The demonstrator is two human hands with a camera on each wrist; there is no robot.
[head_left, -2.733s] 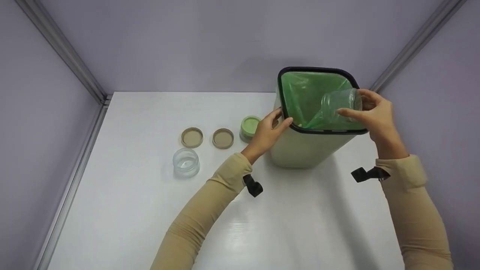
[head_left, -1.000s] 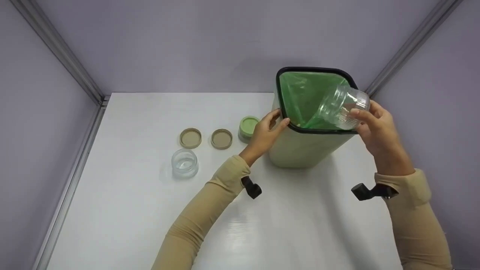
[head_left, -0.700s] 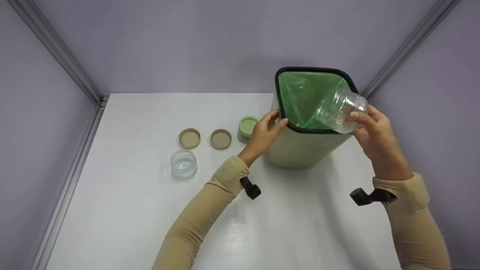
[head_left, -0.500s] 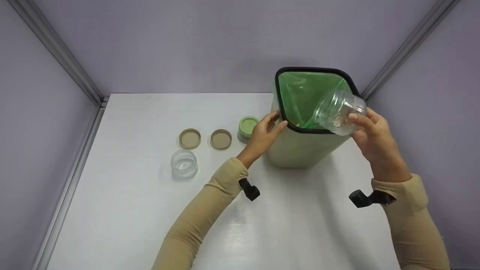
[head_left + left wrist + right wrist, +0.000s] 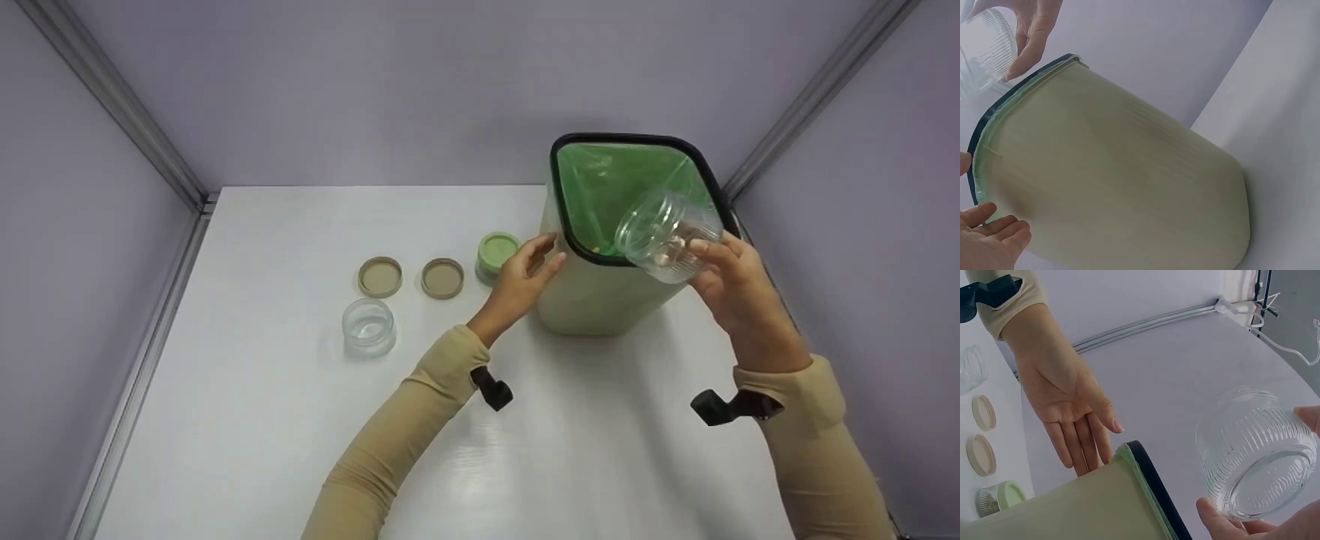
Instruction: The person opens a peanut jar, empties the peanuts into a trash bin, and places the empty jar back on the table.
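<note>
— Where's the jar (image 5: 663, 235)?

— Right of centre, over the bin (image 5: 600, 300) rim, tipped. My right hand (image 5: 731, 289) grips its ribbed base; left hand (image 5: 519, 277) is open beside the bin.

— Handling?

— Light, stiff, probably slippery; I'd hold the ribs.

Tan long sleeves (image 5: 397, 442), a black clip (image 5: 491, 388) at each wrist.

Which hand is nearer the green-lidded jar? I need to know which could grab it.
Left. The left hand is open just right of the green-lidded jar, beside the bin. The right hand grips a clear ribbed jar across the bin.
</note>
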